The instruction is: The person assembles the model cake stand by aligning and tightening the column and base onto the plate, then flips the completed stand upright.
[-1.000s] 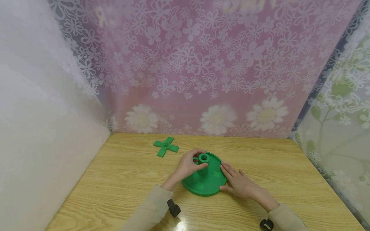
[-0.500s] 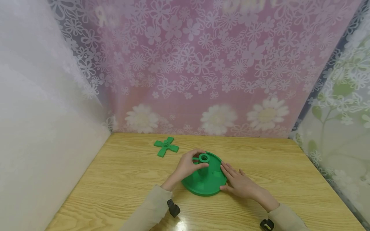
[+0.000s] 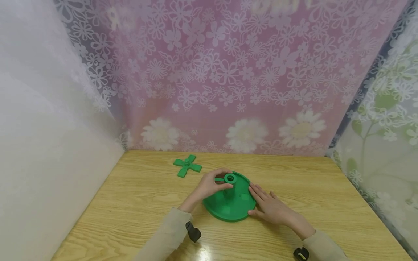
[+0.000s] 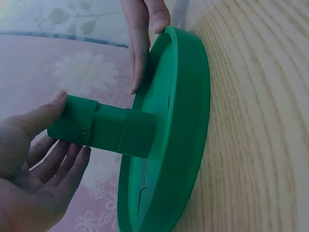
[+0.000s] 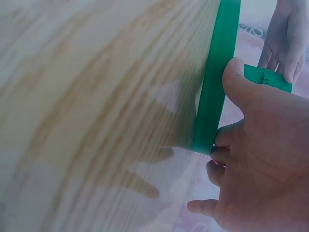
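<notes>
A round green tray-like base (image 3: 230, 214) with a raised rim lies flat on the table. From its middle rises a green hollow post (image 3: 230, 178), which shows stepped sections and small raised markings in the left wrist view. My left hand (image 3: 210, 184) grips the post near its top, thumb on the near side and fingers round the far side. On the base's right rim rests my right hand (image 3: 272, 209), its fingers straight and its thumb against the near edge. How the post's foot meets the base is partly hidden in the head view.
A green four-armed cross piece (image 3: 187, 164) with a knob in its middle lies behind and to the left of the base. Wood-grain tabletop (image 3: 140, 214) surrounds both. Flowered pink cloth (image 3: 202, 90) hangs behind, with pale cloth on either side.
My left hand and forearm have shifted slightly left while staying on the post. The right hand, the base and the cross piece look unmoved.
</notes>
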### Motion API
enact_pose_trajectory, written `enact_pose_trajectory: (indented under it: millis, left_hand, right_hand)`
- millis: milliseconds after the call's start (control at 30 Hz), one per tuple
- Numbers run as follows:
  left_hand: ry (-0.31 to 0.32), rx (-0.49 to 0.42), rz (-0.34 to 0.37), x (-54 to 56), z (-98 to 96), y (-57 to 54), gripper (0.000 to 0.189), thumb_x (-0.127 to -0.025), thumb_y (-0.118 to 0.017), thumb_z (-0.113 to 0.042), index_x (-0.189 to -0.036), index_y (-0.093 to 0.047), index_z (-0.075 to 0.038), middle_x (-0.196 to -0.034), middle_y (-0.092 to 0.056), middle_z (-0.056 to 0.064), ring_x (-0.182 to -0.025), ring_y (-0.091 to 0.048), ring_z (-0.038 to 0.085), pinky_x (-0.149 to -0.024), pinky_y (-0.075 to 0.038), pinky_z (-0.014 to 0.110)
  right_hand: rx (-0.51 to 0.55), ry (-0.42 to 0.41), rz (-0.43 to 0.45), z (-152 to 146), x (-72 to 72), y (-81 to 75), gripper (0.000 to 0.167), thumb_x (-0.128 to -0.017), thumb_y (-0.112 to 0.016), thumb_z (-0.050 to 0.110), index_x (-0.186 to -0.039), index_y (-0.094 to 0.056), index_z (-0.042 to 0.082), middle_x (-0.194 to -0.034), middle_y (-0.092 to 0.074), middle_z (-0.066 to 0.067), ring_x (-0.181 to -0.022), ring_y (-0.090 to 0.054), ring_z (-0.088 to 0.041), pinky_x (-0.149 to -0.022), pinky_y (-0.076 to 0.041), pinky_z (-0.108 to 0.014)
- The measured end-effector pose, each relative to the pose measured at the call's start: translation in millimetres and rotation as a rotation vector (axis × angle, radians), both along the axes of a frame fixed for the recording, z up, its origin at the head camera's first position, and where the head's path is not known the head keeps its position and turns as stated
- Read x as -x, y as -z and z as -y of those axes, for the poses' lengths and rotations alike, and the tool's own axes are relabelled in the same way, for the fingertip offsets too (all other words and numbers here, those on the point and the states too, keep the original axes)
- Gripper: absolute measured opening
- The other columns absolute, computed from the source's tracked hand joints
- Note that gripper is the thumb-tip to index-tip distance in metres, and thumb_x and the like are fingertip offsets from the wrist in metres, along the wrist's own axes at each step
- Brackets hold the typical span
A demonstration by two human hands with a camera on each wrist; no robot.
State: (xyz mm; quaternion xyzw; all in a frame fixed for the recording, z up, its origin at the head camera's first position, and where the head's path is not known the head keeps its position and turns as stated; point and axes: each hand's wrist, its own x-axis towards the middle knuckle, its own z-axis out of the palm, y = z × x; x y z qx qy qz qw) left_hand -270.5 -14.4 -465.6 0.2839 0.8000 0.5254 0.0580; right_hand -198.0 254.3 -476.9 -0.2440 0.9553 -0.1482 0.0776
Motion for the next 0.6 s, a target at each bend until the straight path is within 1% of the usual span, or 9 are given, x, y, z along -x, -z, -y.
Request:
enact_pose_trajectory:
  millis: [167,200,267,333,400,433,500,600]
  left_hand:
    - [0.031,-0.049,-0.003,0.5,5.5,0.5,0.051,-0.093,-0.077,-0.02,-0.139,-0.061,-0.007,-0.133,-0.064,0.011,-0.121,-0.062,0.032,-0.101,-0.055,0.045]
    - [0.031,-0.056,-0.005,0.1,6.8,0.3,0.05,-0.093,-0.077,-0.02,-0.139,-0.061,-0.007,-0.133,-0.064,0.011,-0.121,-0.062,0.032,-0.101,-0.055,0.045]
    - [0.022,-0.065,-0.004,0.1,9.7,0.4,0.048,-0.094,-0.075,-0.021,-0.138,-0.062,-0.008,-0.133,-0.065,0.009,-0.121,-0.062,0.031,-0.101,-0.055,0.043]
    - [-0.002,-0.072,-0.007,0.7,13.8,0.7,0.045,-0.096,-0.072,-0.023,-0.137,-0.063,-0.009,-0.132,-0.066,0.006,-0.12,-0.063,0.027,-0.099,-0.056,0.038]
    - [-0.04,-0.091,-0.016,1.5,19.1,0.5,0.04,-0.099,-0.069,-0.026,-0.135,-0.064,-0.01,-0.129,-0.068,0.003,-0.119,-0.064,0.023,-0.097,-0.056,0.032]
    - [-0.06,-0.11,-0.023,-0.6,21.7,-3.0,0.037,-0.1,-0.067,-0.024,-0.135,-0.065,-0.009,-0.128,-0.069,0.005,-0.118,-0.065,0.023,-0.096,-0.057,0.034]
    - [-0.093,-0.137,-0.04,1.8,28.5,-2.3,0.033,-0.102,-0.064,-0.024,-0.132,-0.067,-0.011,-0.125,-0.071,0.004,-0.115,-0.066,0.021,-0.095,-0.057,0.032]
    - [-0.125,-0.188,-0.052,4.8,38.7,-2.2,0.028,-0.104,-0.061,-0.021,-0.129,-0.068,-0.011,-0.122,-0.072,0.008,-0.112,-0.067,0.027,-0.093,-0.059,0.039]
  right_hand:
    - [0.01,-0.014,-0.024,-1,1.0,2.9,0.087,-0.1,-0.057,0.052,-0.158,-0.026,-0.004,-0.166,-0.019,-0.022,-0.151,-0.021,-0.044,-0.11,-0.021,-0.079]
    - [0.013,-0.018,-0.03,-1,1.0,3.0,0.087,-0.1,-0.058,0.052,-0.158,-0.026,-0.004,-0.166,-0.02,-0.022,-0.15,-0.021,-0.044,-0.109,-0.022,-0.079]
    - [0.024,-0.025,-0.042,-1,0.9,3.7,0.086,-0.099,-0.059,0.051,-0.157,-0.027,-0.005,-0.165,-0.021,-0.023,-0.15,-0.022,-0.045,-0.108,-0.022,-0.08]
    - [0.022,-0.026,-0.052,-2,1.6,6.2,0.087,-0.099,-0.058,0.052,-0.157,-0.028,-0.005,-0.165,-0.022,-0.023,-0.15,-0.022,-0.045,-0.108,-0.022,-0.08]
    - [0.018,-0.019,-0.056,-2,2.6,9.2,0.087,-0.099,-0.058,0.053,-0.158,-0.028,-0.004,-0.165,-0.021,-0.021,-0.15,-0.022,-0.043,-0.11,-0.023,-0.078]
    - [0.016,-0.019,-0.054,-2,2.5,9.1,0.087,-0.099,-0.058,0.053,-0.158,-0.028,-0.004,-0.165,-0.021,-0.021,-0.15,-0.022,-0.044,-0.11,-0.023,-0.078]
    - [0.009,-0.016,-0.043,-1,2.5,7.7,0.088,-0.099,-0.058,0.054,-0.158,-0.027,-0.004,-0.166,-0.02,-0.021,-0.151,-0.021,-0.043,-0.111,-0.022,-0.078]
    - [0.008,-0.011,-0.036,-2,2.6,7.1,0.088,-0.099,-0.056,0.055,-0.159,-0.026,-0.002,-0.167,-0.019,-0.019,-0.152,-0.019,-0.041,-0.112,-0.021,-0.077]
